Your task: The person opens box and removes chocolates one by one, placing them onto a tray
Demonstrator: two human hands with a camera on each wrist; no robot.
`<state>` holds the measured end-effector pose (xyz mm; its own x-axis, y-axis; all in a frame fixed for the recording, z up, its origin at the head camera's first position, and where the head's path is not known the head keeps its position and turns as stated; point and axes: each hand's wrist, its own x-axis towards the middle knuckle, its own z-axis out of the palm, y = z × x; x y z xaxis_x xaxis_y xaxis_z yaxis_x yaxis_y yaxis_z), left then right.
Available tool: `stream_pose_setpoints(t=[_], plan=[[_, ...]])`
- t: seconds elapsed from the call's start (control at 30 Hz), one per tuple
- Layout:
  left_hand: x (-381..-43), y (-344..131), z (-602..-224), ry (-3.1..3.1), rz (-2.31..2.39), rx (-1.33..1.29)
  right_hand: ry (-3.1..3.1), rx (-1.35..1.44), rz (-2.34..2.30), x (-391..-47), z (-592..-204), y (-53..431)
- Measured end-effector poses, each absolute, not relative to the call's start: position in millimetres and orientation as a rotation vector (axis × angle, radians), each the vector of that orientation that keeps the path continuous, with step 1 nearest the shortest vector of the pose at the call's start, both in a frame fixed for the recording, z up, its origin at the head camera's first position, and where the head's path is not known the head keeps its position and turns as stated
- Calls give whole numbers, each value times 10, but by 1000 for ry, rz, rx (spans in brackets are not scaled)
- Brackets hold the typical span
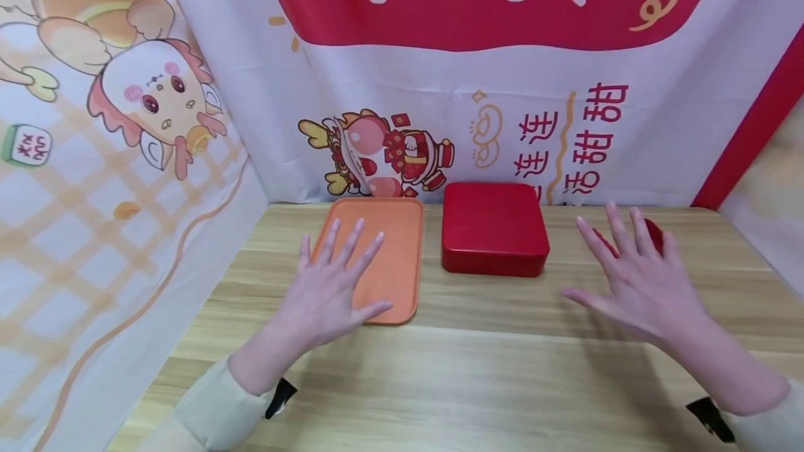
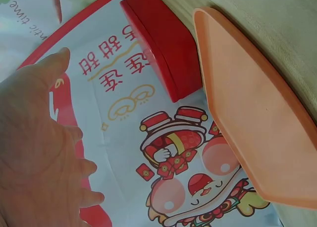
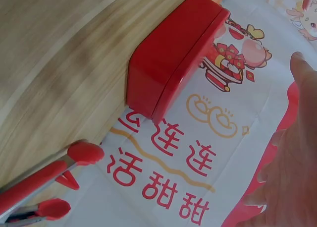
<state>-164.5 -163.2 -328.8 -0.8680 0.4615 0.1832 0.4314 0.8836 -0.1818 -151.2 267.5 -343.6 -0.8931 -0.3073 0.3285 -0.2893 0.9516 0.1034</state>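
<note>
A red box (image 1: 493,229) sits on a wooden table (image 1: 452,382) — an orange tray (image 1: 397,257) left of it, red-tipped tongs (image 3: 44,176) right of it, seemingly spaced for easy reach. Left hand (image 1: 323,298) and right hand (image 1: 647,291), raised either side of the box, hold nothing — fingers splayed.

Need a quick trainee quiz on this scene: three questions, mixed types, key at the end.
1. Multiple choice. In the head view, the left grip has its fingers: A) clenched; B) spread apart; C) crossed.
2. True or false: in the head view, the red box sits to the right of the orange tray.
3. Fill in: in the head view, the right grip partly hides the ____, which show more plainly in the right wrist view.

Key:
1. B
2. True
3. red-tipped tongs
</note>
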Motion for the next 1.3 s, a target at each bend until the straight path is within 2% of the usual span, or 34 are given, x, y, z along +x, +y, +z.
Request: stream_pose_setpoints(t=[0.77,1.3], plan=[[-1731,-1542,-3177,-2791,255,-705,-2732,452,-106,-1615,-3303,2677],[-2004,-1338,-3298,-2827,111,-707,-2833,487,57,-1822,-3279,2603]])
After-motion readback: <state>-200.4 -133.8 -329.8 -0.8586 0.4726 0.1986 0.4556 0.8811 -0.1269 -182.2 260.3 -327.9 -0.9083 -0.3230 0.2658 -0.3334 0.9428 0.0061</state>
